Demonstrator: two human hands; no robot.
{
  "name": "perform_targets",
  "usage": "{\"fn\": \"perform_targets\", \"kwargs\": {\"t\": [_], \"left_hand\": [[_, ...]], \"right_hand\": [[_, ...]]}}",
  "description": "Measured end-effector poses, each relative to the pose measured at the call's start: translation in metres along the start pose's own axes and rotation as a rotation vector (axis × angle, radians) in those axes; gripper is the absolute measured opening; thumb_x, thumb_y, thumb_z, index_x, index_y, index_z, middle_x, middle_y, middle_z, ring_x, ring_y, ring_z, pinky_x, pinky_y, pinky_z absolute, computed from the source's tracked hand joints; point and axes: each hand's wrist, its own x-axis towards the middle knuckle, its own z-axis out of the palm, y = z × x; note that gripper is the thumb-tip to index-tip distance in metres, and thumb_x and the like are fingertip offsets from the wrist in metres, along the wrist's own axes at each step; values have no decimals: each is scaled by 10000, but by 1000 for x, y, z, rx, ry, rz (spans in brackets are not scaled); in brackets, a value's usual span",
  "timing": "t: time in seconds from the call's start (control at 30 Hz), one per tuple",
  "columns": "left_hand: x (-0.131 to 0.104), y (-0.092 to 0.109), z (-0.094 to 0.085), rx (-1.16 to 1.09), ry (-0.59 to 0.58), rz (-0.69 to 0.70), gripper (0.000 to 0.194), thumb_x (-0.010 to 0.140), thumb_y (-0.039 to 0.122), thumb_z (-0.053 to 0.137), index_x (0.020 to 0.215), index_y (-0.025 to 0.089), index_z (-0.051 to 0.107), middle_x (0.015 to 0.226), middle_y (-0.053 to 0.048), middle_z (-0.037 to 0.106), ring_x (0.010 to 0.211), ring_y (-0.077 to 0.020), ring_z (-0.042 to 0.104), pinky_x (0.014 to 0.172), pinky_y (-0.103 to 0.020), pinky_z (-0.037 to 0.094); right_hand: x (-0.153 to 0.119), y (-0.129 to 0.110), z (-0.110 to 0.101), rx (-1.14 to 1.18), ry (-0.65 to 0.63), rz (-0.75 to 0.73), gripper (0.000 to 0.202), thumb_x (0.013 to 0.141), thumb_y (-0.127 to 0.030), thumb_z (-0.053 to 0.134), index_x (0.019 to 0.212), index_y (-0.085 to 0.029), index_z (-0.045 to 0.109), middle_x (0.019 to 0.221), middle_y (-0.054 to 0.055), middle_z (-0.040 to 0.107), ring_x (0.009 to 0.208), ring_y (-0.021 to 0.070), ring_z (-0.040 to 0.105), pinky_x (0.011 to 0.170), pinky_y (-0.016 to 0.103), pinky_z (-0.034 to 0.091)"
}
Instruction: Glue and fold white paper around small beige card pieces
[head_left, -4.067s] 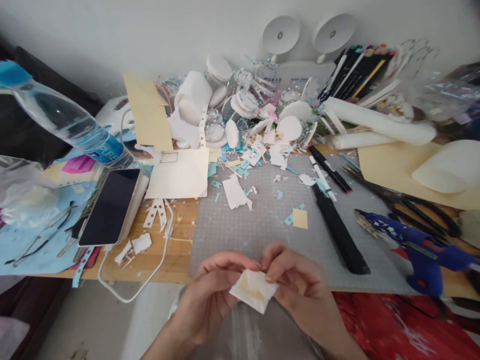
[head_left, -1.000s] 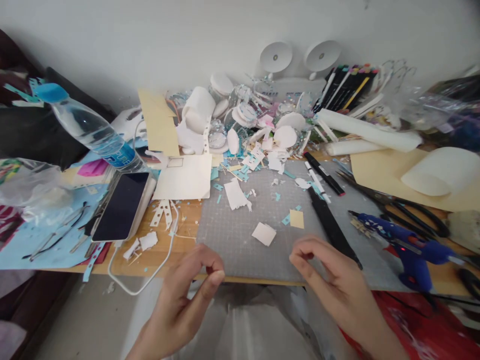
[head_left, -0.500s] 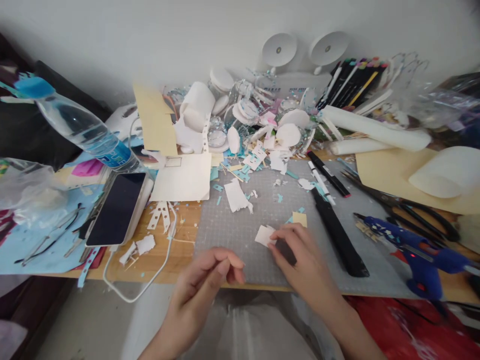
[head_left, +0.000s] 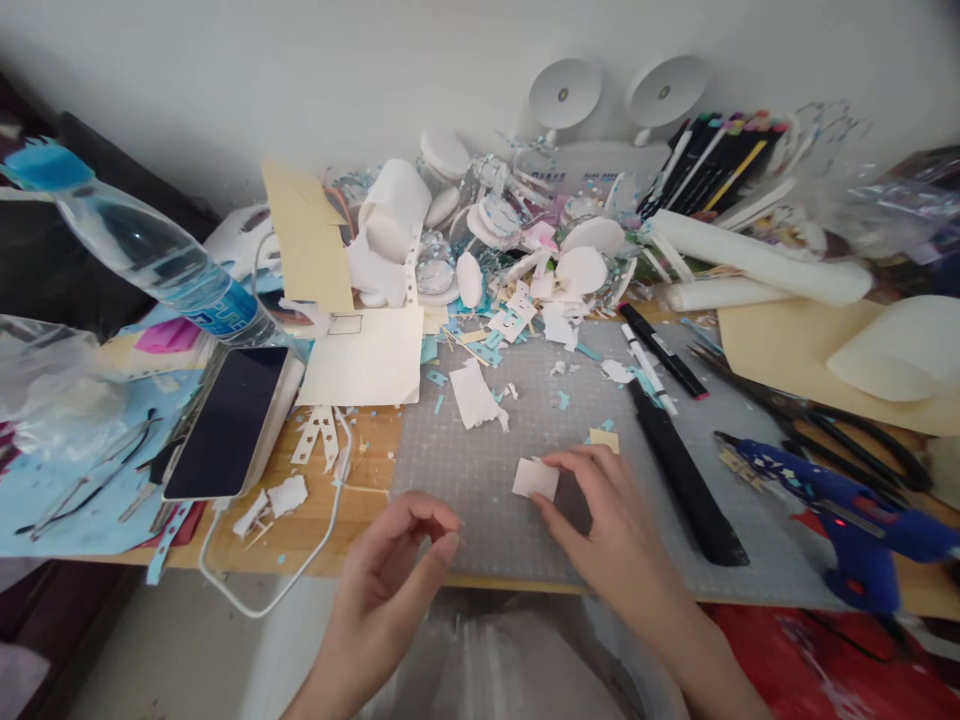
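Observation:
A small white piece of paper [head_left: 534, 480] lies on the grey cutting mat [head_left: 480, 510]. My right hand [head_left: 604, 510] has its thumb and index fingertip on the paper's right side, gripping it at the edges. To the left, over the mat's front edge, my left hand [head_left: 401, 560] is loosely curled, its thumb and index finger slightly apart and nothing visible between them. A yellow paper square [head_left: 604, 440] sits just beyond my right fingers. Farther back on the mat is a torn white paper scrap [head_left: 474, 393].
A black-handled tool [head_left: 686, 480], pens [head_left: 664, 350], scissors [head_left: 817, 420] and a blue glue gun [head_left: 832, 500] lie to the right. At left stand a water bottle [head_left: 150, 250] and a phone [head_left: 229, 420] with a white cable [head_left: 300, 565]. White discs [head_left: 581, 270] and scraps crowd the back.
My left thumb and index finger have parted from a pinch, and the hand has shifted slightly left. The white paper beneath my right fingers has turned a little and lies flatter.

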Motion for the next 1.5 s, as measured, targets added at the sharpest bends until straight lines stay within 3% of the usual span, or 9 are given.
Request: {"fn": "perform_targets", "kwargs": {"t": [0.2, 0.4, 0.57, 0.7, 0.83, 0.93, 1.07, 1.3, 1.5], "left_hand": [[0, -4, 4, 49, -6, 47, 56, 916, 246, 627, 891, 248, 676, 815, 16, 617, 771, -106, 576, 702, -151, 468], [1, -6, 7, 147, 44, 106, 59, 902, 205, 632, 928, 250, 660, 833, 23, 633, 793, -97, 606, 746, -149, 491], [5, -1, 15, 10, 55, -58, 129, 876, 292, 674, 971, 217, 628, 832, -3, 688, 762, -120, 663, 704, -190, 532], [10, 3, 19, -82, 97, -110, 155, 827, 279, 722, 896, 204, 605, 752, 24, 667, 674, -94, 643, 627, -157, 518], [11, 4, 17, -75, 65, -73, 140, 844, 256, 709, 911, 214, 593, 762, 37, 667, 705, -87, 652, 645, -145, 514], [11, 4, 15, 20, 16, -32, 113, 868, 222, 677, 937, 227, 588, 787, 41, 669, 745, -89, 654, 687, -150, 513], [11, 5, 14, 132, -5, 32, 90, 881, 189, 645, 943, 230, 594, 819, 36, 660, 776, -94, 640, 728, -167, 508], [16, 3, 7, 233, -43, -4, 79, 921, 230, 594, 999, 220, 589, 884, -3, 649, 817, -130, 625, 731, -219, 501], [19, 9, 9, 132, -86, -87, 95, 913, 268, 607, 982, 217, 567, 836, -3, 656, 778, -137, 618, 713, -241, 491]], "right_hand": [[3, -1, -7, 53, 15, -9, 127, 882, -133, 586, 929, -235, 528, 943, 27, 535, 906, 202, 531, 785, 348, 464], [3, -22, -4, 143, 150, -162, 216, 848, -18, 551, 834, -231, 523, 899, -13, 504, 852, 123, 531, 754, 244, 449], [-4, -36, 15, 176, 187, -266, 233, 872, 6, 533, 901, -225, 535, 958, -4, 493, 884, 100, 521, 783, 200, 466], [-12, -40, 15, 210, 149, -302, 263, 861, 24, 503, 945, -222, 537, 1013, 13, 500, 971, 106, 529, 841, 207, 476], [-18, -39, 9, 442, 189, -81, 286, 852, -51, 551, 1067, -232, 502, 1114, 58, 516, 1038, 143, 548, 843, 253, 509], [-22, -39, 8, 589, 181, 75, 368, 840, -140, 625, 1145, -257, 456, 1097, 58, 558, 965, 150, 591, 795, 261, 541], [-27, -38, 9, 554, 93, 107, 382, 838, -212, 678, 1149, -279, 465, 1023, 36, 611, 914, 153, 639, 775, 259, 563], [-22, -30, -3, 706, -26, 237, 144, 939, -216, 557, 1041, -273, 474, 807, -23, 640, 683, 115, 678, 642, 208, 584], [-18, -38, -9, 742, -70, 148, 497, 790, -97, 637, 1183, -341, 453, 1020, -8, 662, 851, 123, 704, 715, 190, 600]]}}
